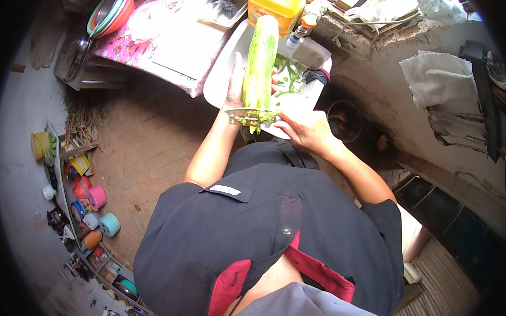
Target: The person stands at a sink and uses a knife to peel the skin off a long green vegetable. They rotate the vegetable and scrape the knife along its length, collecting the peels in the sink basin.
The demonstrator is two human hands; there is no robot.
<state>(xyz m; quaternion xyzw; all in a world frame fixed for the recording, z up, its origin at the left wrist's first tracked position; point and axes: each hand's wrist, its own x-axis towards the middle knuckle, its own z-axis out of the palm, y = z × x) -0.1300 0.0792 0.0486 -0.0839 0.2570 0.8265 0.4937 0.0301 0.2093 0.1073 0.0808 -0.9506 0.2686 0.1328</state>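
A long, pale green peeled vegetable (259,66), perhaps a gourd, points away from me over a white sink (222,73). My left hand (236,84) supports it from the left and beneath, with fingertips showing at its right side. My right hand (306,128) grips one end of a metal peeler or grater (240,113), which lies across the vegetable's near end; its exact kind cannot be told. Green shreds cling around that tool. More green peelings (291,75) lie in the sink, near a dark cloth or scrubber (317,76).
A yellow tub (276,8) and a tap (301,30) stand at the sink's far side. To the left is a table with a pink floral cover (119,49) and stacked basins (111,13). Utensils (458,140) and a white cloth (441,79) hang on the right wall.
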